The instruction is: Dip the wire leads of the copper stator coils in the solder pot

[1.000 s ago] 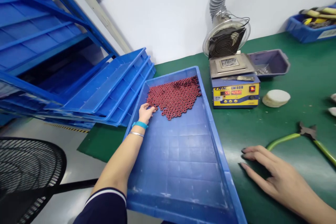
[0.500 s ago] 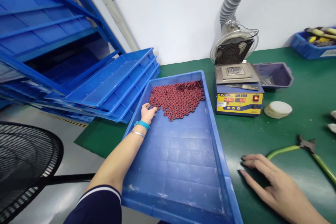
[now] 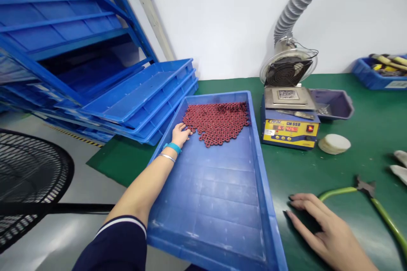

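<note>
Inside a long blue tray [image 3: 222,186], many small round red-and-black parts [image 3: 219,123] are packed close together at the far end, with darker bits among them at the back. At the left edge of this group is my left hand [image 3: 180,135], its fingers bent in against the outermost parts. What lies between its fingertips is too small to make out. To the right of the tray my right hand [image 3: 324,226] rests over the green table, fingers apart and holding nothing. Close beyond it lie green-handled cutting pliers [image 3: 365,186].
A yellow-and-blue heated unit [image 3: 289,129] with a lit display stands right of the tray, under a fan and grey duct [image 3: 302,2]. Near it are a round white pad [image 3: 334,144] and a purple-grey bin [image 3: 338,103]. Stacked blue trays [image 3: 140,97] and a black fan [image 3: 34,186] are left.
The view has shifted slightly. My left hand stays at the left edge of the red parts with little visible change. My right hand is still beside the pliers. The unit's display digits differ.
</note>
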{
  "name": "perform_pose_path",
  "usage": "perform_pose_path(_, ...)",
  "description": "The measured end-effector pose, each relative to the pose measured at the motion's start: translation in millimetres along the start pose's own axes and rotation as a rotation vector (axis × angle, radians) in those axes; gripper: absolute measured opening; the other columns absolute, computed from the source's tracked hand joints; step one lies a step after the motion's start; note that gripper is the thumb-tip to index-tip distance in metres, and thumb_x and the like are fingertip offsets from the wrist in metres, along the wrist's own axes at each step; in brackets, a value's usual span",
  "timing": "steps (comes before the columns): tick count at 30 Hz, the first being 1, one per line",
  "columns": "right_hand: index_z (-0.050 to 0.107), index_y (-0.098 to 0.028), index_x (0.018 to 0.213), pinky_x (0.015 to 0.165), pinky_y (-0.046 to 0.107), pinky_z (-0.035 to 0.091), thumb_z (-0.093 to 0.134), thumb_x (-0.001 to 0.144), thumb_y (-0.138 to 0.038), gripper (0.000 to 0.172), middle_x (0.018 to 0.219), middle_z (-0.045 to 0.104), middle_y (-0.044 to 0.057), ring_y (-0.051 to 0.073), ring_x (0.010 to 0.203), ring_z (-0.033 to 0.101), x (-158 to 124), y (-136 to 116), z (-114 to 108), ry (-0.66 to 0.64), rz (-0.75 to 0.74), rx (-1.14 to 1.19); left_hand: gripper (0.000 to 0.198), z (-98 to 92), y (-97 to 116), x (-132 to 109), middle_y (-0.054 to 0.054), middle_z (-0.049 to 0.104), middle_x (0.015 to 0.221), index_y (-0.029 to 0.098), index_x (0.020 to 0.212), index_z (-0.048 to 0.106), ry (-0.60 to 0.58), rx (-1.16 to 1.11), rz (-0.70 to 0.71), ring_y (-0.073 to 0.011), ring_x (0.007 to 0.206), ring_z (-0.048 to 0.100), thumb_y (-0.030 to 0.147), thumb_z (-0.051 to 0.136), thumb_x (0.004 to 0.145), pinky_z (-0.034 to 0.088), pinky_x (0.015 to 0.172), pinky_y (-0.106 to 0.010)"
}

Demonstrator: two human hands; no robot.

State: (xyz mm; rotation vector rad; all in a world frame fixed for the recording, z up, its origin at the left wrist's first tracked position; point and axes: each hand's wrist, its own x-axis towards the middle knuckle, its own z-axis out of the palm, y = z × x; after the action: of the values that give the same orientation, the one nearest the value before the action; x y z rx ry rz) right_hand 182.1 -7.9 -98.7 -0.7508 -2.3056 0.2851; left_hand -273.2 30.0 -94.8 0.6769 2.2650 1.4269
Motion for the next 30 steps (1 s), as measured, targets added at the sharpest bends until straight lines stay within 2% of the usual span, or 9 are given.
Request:
perform_pose_path(2, 0.056, -0.023, 0.092, 0.064, 0.021, 0.055, 0.049, 0.096, -0.036, 0.016, 0.089, 0.064, 0.004, 0.014, 0.074, 0.069, -1, 1, 1, -0.008, -0.003, 0.000, 0.058, 0.0, -2, -1, -0.018, 0.055, 0.133, 0.015, 0.127, 0.048, 0.031, 0.011, 0.011, -0.0167, 0.083, 0.070, 0.010, 0.068, 0.072, 0.054, 0.060, -0.023)
perform_pose_path(5, 0.056, -0.022, 0.093, 0.065, 0.021, 0.056, 0.049, 0.095, -0.036, 0.016, 0.089, 0.065, 0.004, 0.014, 0.074, 0.069, -3, 3, 2, -0.010, -0.006, -0.002, 0.069, 1.2, -4, -2, -0.017, 0.052, 0.137, 0.016, 0.130, 0.045, 0.095, 0.030, 0.032, -0.0206, 0.105, 0.065, 0.010, 0.073, 0.067, 0.055, 0.075, -0.024)
perform_pose_path(7, 0.056, -0.022, 0.093, 0.065, 0.021, 0.056, 0.050, 0.095, -0.037, 0.016, 0.090, 0.064, 0.004, 0.014, 0.075, 0.069, -4, 4, 3, -0.007, -0.005, -0.006, 0.073, 2.6, -3, -1, -0.018, 0.049, 0.140, 0.016, 0.132, 0.044, 0.103, 0.035, 0.032, -0.0220, 0.111, 0.063, 0.010, 0.074, 0.066, 0.055, 0.079, -0.024)
perform_pose_path(15, 0.058, -0.022, 0.091, 0.064, 0.021, 0.057, 0.051, 0.094, -0.036, 0.016, 0.089, 0.065, 0.004, 0.015, 0.074, 0.070, -2, 2, 2, -0.004, 0.011, 0.012, 0.064, 1.4, 2, -1, -0.021, 0.047, 0.142, 0.016, 0.136, 0.044, 0.000, 0.008, -0.001, -0.0152, 0.077, 0.070, 0.011, 0.068, 0.077, 0.051, 0.054, -0.019)
perform_pose_path(20, 0.058, -0.022, 0.090, 0.064, 0.021, 0.057, 0.050, 0.095, -0.037, 0.018, 0.089, 0.066, 0.005, 0.015, 0.075, 0.070, -3, 2, 2, -0.008, 0.003, -0.003, 0.063, 2.1, 4, -5, -0.021, 0.049, 0.139, 0.013, 0.137, 0.042, 0.041, 0.020, -0.015, -0.0131, 0.074, 0.068, 0.011, 0.067, 0.080, 0.053, 0.056, -0.021)
perform_pose_path(25, 0.058, -0.022, 0.089, 0.064, 0.021, 0.057, 0.051, 0.094, -0.037, 0.017, 0.089, 0.066, 0.005, 0.015, 0.075, 0.070, -2, 2, 2, -0.002, 0.003, 0.004, 0.053, 1.9, 7, -4, -0.016, 0.058, 0.127, 0.013, 0.133, 0.045, -0.016, 0.042, -0.007, -0.0120, 0.073, 0.065, 0.013, 0.065, 0.084, 0.056, 0.061, -0.024)
perform_pose_path(30, 0.058, -0.022, 0.088, 0.063, 0.021, 0.057, 0.052, 0.094, -0.037, 0.017, 0.088, 0.066, 0.005, 0.015, 0.073, 0.070, 0, 0, 1, 0.010, -0.001, 0.012, 0.045, -1.6, 6, 1, -0.012, 0.060, 0.119, 0.013, 0.129, 0.047, -0.035, 0.065, -0.003, -0.0117, 0.073, 0.064, 0.019, 0.063, 0.088, 0.055, 0.061, -0.024)
